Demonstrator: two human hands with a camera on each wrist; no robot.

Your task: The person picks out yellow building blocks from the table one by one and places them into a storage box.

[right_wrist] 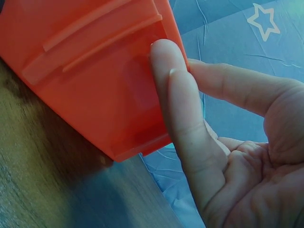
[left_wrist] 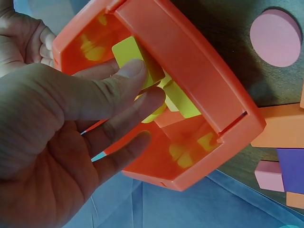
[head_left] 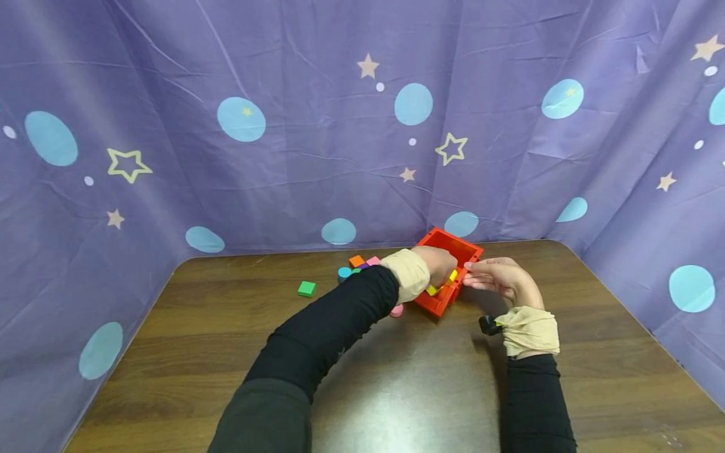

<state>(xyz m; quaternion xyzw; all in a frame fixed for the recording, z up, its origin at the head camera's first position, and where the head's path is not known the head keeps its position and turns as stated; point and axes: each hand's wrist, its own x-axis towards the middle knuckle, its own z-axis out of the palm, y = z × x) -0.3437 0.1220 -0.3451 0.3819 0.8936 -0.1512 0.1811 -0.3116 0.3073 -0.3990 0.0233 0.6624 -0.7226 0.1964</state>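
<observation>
A red plastic box (head_left: 438,239) stands tilted near the table's back edge. My left hand (head_left: 437,263) reaches into it, and in the left wrist view its thumb and fingers pinch a yellow block (left_wrist: 127,51). More yellow blocks (left_wrist: 183,102) lie inside the box, partly covered by the fingers. On the box's right side, my right hand (head_left: 504,277) grips the rim. The right wrist view has two of its fingertips (right_wrist: 166,57) against the outer red wall (right_wrist: 109,99), with the thumb over the edge.
Left of the box lie several loose blocks, among them an orange block (head_left: 356,261) and a blue round one (head_left: 343,274); my left arm hides part of them. A green block (head_left: 307,289) sits apart, farther left. Close to the box is a pink disc (left_wrist: 275,38). A purple curtain (head_left: 311,157) hangs behind.
</observation>
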